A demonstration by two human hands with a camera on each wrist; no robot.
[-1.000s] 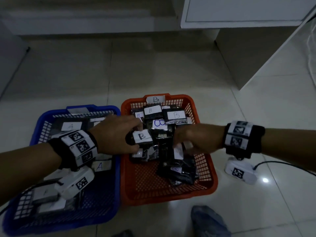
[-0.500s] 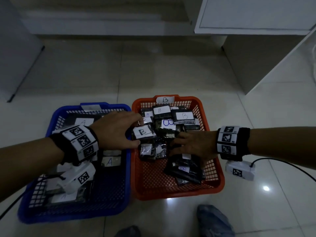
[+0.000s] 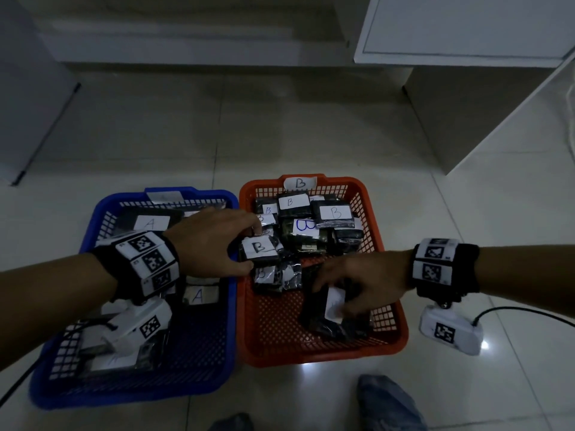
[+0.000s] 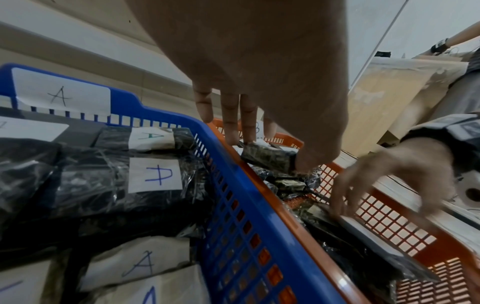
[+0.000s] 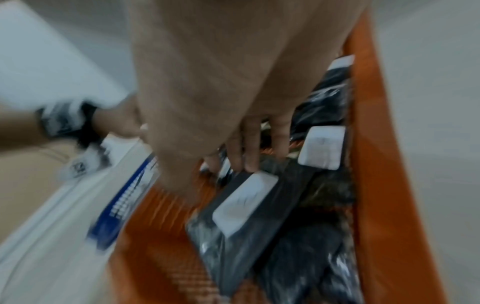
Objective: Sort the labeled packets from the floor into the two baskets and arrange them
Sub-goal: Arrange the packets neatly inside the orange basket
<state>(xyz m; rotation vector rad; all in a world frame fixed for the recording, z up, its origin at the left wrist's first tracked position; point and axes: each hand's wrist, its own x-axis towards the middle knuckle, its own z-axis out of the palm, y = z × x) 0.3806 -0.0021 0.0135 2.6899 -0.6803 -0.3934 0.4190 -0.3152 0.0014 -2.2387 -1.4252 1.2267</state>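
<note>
Two baskets side by side on the tiled floor (image 3: 280,144), rims touching: blue basket (image 3: 230,309) at 9 o'clock, orange basket (image 3: 401,325) at 3 o'clock. Blue one holds dark wrapped packets with white "A" labels (image 3: 197,295); a paper tag "A" (image 4: 61,94) sits on its far rim. Orange one holds packets marked "B", most stacked toward its 12 o'clock end, with a "B" tag (image 3: 300,182) on the far rim. Left hand (image 3: 211,241) reaches across the shared rims and pinches a B-labelled packet (image 3: 259,248) at the 9 o'clock side of the orange basket: thumb on the near edge, fingers (image 4: 231,123) on the far edge, seen clearly in the left wrist view. Right hand (image 3: 361,275) is over a dark flat packet (image 3: 333,306) at the 5 o'clock part of the orange basket, fingers (image 5: 249,152) extended and slightly spread, tips touching the packet by its white label; whether the thumb grips it, cannot tell (right wrist view blurred). Both wrists wear marker bands (image 3: 434,262). A white cabinet (image 3: 466,26) stands at 1 o'clock.
</note>
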